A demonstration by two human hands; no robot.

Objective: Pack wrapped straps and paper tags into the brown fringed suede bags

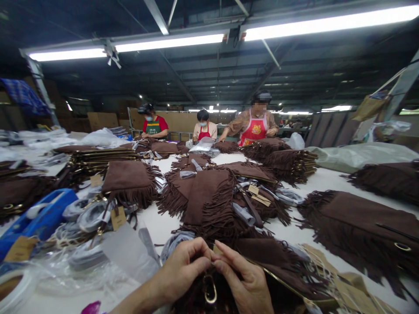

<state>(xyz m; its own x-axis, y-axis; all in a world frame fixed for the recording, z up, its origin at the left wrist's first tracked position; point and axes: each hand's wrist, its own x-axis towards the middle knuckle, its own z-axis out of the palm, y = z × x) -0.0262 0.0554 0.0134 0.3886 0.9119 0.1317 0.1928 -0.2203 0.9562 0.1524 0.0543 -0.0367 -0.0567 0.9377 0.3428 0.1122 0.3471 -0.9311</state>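
Observation:
My left hand (186, 266) and my right hand (242, 272) meet at the front middle, with thumbs and forefingers pinched close together. What lies between the fingertips is too small and covered to make out. Just below them hangs a gold metal clasp (211, 294). Under and beside my hands lies a dark brown fringed bag (268, 259), a gold zip running along its edge. Beyond my fingers several more brown fringed bags (207, 194) are heaped on the white table (281, 227).
On the left are a blue tape dispenser (42, 218), wrapped grey straps (93, 216), clear plastic and a tape roll (15, 288). Paper tags (355, 292) lie front right. Stacked bags (288, 165) stand farther back. Several people in aprons (257, 126) work across the table.

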